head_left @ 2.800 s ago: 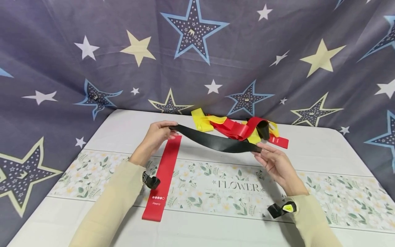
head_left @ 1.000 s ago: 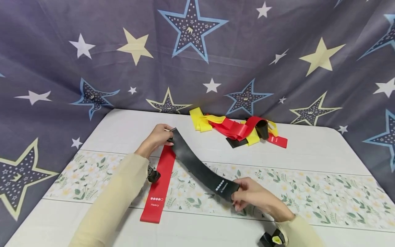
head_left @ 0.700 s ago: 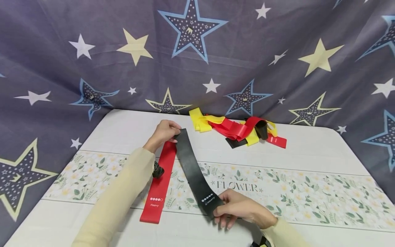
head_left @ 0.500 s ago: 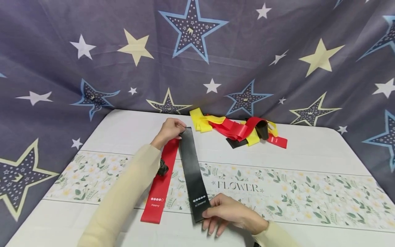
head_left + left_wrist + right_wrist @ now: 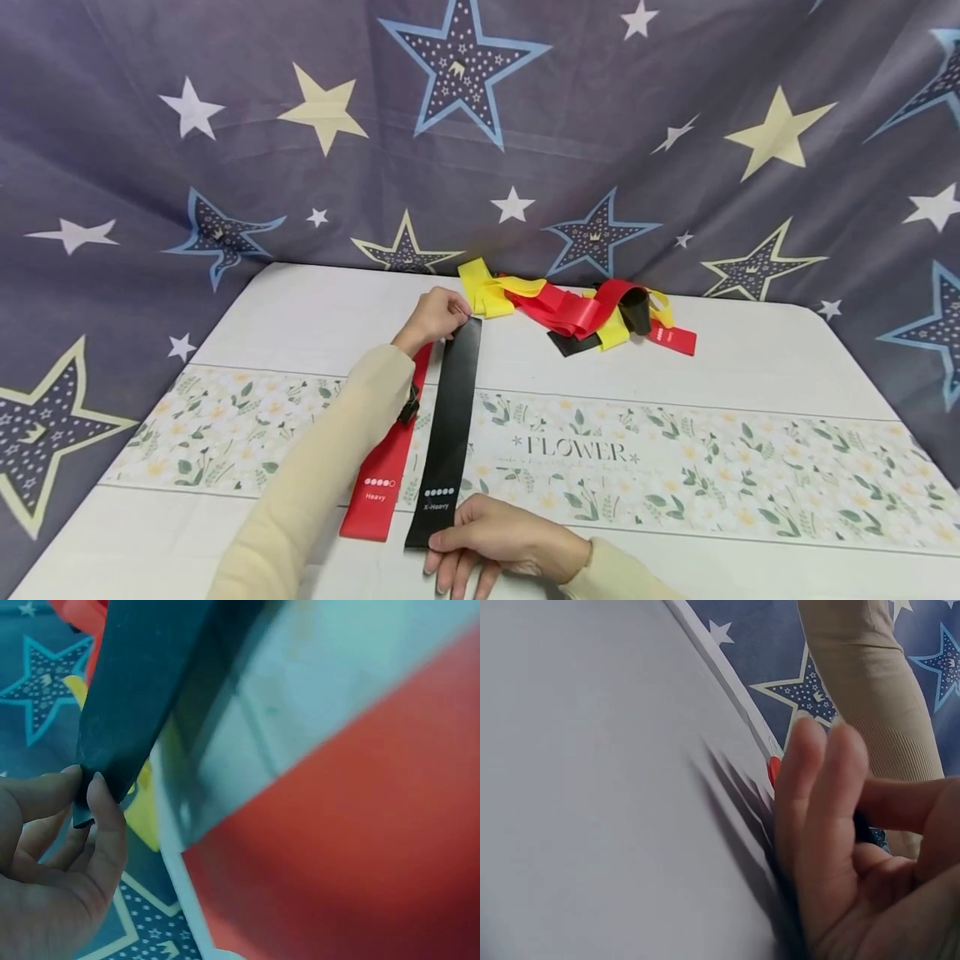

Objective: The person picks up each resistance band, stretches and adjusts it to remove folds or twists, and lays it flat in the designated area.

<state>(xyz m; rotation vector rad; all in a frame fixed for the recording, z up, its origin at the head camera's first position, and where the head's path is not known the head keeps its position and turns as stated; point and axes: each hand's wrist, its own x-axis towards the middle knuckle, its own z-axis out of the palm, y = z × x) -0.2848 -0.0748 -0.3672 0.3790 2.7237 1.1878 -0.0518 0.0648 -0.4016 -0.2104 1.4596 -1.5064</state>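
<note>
A flat black resistance band (image 5: 452,408) marked "X-Heavy" stretches lengthwise between my two hands in the head view. My left hand (image 5: 435,317) pinches its far end between thumb and finger, as the left wrist view shows with the same black band (image 5: 139,697). At the near end my right hand (image 5: 506,540) pinches the corner with the thumb on top; in the right wrist view this hand (image 5: 840,840) hides most of the band. Just left of it lies a red resistance band (image 5: 378,475) marked "Heavy", partly covered by my left forearm.
Toward the back of the table (image 5: 750,358) is a tangled heap of yellow (image 5: 487,292), red (image 5: 573,312) and black (image 5: 573,343) bands. A flower-printed strip (image 5: 675,467) crosses the table. Behind hangs a grey star-patterned cloth (image 5: 600,100).
The black band has swung from crosswise to lengthwise beside the red band. My right hand came nearer and leftward with its end; my left hand recently shifted right. The red band stays put.
</note>
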